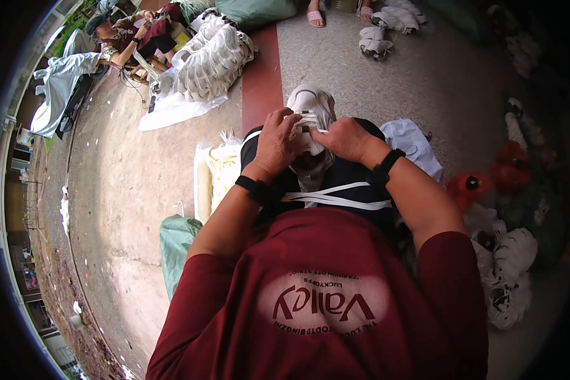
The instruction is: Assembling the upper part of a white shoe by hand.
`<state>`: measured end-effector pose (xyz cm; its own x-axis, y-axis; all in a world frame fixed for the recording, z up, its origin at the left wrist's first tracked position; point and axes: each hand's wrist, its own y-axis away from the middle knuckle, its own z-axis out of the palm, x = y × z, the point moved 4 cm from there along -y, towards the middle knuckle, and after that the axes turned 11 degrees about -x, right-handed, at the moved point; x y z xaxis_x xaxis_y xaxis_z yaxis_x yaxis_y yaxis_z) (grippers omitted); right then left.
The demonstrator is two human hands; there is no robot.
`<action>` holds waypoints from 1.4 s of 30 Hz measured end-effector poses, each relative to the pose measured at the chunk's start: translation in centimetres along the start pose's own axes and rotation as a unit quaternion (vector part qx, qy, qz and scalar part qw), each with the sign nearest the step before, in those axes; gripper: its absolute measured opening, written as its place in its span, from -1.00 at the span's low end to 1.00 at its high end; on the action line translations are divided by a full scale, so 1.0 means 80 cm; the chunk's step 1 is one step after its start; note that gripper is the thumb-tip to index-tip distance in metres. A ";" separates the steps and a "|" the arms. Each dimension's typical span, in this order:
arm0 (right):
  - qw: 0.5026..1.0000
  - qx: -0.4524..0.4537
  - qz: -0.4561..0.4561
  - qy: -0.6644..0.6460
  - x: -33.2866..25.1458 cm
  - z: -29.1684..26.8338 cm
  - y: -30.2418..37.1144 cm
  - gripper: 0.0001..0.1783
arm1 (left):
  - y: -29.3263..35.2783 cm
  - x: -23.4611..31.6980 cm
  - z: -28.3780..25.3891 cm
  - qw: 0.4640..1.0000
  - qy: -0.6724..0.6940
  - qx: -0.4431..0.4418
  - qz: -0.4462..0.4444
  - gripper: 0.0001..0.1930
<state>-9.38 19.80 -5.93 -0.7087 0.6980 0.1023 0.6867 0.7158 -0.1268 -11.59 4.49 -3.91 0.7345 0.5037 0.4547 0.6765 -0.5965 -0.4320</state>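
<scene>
A white shoe (pixel 311 100) sits upright between my knees, its toe pointing away from me. My left hand (pixel 276 142) is closed at the left side of its lacing opening, fingers curled over the edge. From the right, my right hand (pixel 351 139) pinches a white shoelace (pixel 323 132) near the tongue, thumb reaching inward. Both hands touch the shoe; the fingertips partly hide the eyelets. Across my dark-clothed lap lie more white laces (pixel 335 194), stretched from side to side.
At my left stands a box of pale yellowish laces (pixel 223 170), with a green sack (pixel 178 244) nearer. A white cloth bundle (pixel 413 147) lies right of my knee. Strung white shoes (pixel 510 266) rest at the right; a larger shoe pile (pixel 212 63) sits far left beside a seated person (pixel 133 41).
</scene>
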 end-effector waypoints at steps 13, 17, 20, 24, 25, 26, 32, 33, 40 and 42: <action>0.890 0.077 0.242 -0.378 0.015 -0.002 0.043 -0.88 | 0.018 -0.033 -0.001 0.993 -0.050 -0.059 -0.092 -0.94; 0.891 0.082 0.292 -0.337 0.041 -0.008 0.106 -0.90 | 0.059 -0.078 -0.045 0.989 0.028 -0.051 -0.136 -0.92; 0.885 0.070 0.334 -0.315 0.057 -0.014 0.162 -0.89 | 0.122 -0.137 -0.068 0.954 0.116 -0.084 -0.264 -0.94; 0.863 0.068 0.387 -0.317 0.060 0.000 0.231 -0.84 | 0.195 -0.181 -0.099 0.929 0.231 0.004 -0.289 -0.94; 0.864 0.067 0.386 -0.318 0.056 0.006 0.244 -0.84 | 0.208 -0.189 -0.103 0.922 0.222 -0.007 -0.319 -0.94; 0.849 0.064 0.400 -0.340 0.053 0.014 0.256 -0.84 | 0.216 -0.187 -0.108 0.922 0.216 -0.003 -0.322 -0.95; 0.805 0.013 0.423 -0.415 0.038 0.062 0.299 -0.85 | 0.241 -0.183 -0.093 0.899 0.243 -0.012 -0.365 -0.93; 0.792 -0.026 0.430 -0.432 0.037 0.070 0.302 -0.85 | 0.243 -0.183 -0.086 0.886 0.265 -0.017 -0.379 -0.93; 0.817 -0.013 0.423 -0.390 0.040 0.057 0.269 -0.73 | 0.206 -0.164 -0.065 0.917 0.205 -0.029 -0.341 -0.78; 0.846 0.022 0.407 -0.344 0.036 0.027 0.225 -0.75 | 0.175 -0.146 -0.066 0.917 0.243 0.025 -0.314 -0.79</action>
<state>0.59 34.67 -10.02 0.0585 0.7711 -0.6340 0.9966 -0.0079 0.0823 -10.97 -13.01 -11.13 0.0964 0.3934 0.9143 0.9689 -0.2473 0.0043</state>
